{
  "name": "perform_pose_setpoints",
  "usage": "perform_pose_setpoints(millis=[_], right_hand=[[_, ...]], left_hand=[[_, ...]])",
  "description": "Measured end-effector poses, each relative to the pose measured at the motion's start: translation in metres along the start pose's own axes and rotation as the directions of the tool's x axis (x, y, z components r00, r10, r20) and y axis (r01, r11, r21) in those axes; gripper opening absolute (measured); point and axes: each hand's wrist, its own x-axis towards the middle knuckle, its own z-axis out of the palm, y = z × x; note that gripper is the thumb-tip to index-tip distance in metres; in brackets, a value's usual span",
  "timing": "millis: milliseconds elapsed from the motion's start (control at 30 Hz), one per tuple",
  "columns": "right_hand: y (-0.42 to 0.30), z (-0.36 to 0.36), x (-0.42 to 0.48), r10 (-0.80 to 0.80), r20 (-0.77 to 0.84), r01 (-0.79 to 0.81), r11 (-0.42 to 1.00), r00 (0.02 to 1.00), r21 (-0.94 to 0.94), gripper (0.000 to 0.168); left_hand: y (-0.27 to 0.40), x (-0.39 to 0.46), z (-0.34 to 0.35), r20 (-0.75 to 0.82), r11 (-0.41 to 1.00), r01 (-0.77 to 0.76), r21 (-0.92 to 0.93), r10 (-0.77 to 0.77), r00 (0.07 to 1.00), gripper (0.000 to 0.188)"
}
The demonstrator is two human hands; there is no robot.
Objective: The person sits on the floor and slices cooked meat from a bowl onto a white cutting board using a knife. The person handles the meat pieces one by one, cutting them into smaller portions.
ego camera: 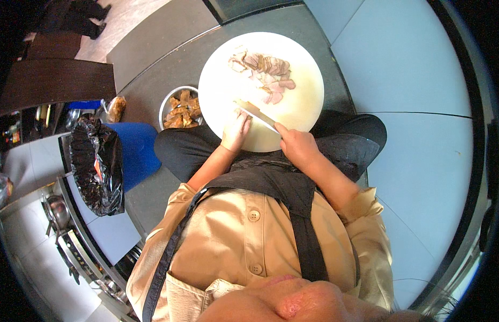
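Note:
Before me lies a round white cutting board (pixel 221 68). My right hand (pixel 296 144) is closed around the handle of a knife (pixel 257 114), whose blade points up and left over the lower half of the board. Beneath the blade's far end, my left hand (pixel 236 131) rests on the board with fingers bent; a small piece seems to be under the fingertips, too unclear to name. A pile of thin meat slices (pixel 269 70) lies on the board's upper part, beyond the knife. Left of the board stands a round metal bowl (pixel 161 108) holding browned meat pieces (pixel 183 110).
A blue bin (pixel 136 151) with a black plastic liner (pixel 97 169) stands at my left. Behind it is a clear bag of brown food (pixel 116 108). Pale blue tiled wall (pixel 410 161) runs along the right. A person's dark-clad legs (pixel 78 20) show at the upper left.

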Motion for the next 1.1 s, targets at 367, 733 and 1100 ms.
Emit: perform_pose_setpoints(millis=[367,733,1100], right_hand=[[-0.012,-0.009,-0.017,0.049,0.114,-0.045,0.998,0.992,-0.041,0.037],[-0.009,0.005,0.030,-0.035,0.056,0.036,0.999,0.998,-0.021,0.034],[-0.005,0.007,0.029,-0.067,-0.018,0.067,0.998,0.998,0.005,0.014]], left_hand=[[-0.008,0.001,0.010,-0.061,0.998,-0.069,0.004,0.069,0.996,0.036],[-0.012,0.011,0.013,-0.096,0.991,-0.111,-0.072,0.104,0.990,0.039],[-0.018,0.005,0.014,-0.052,0.994,-0.100,0.037,0.102,0.993,0.036]])
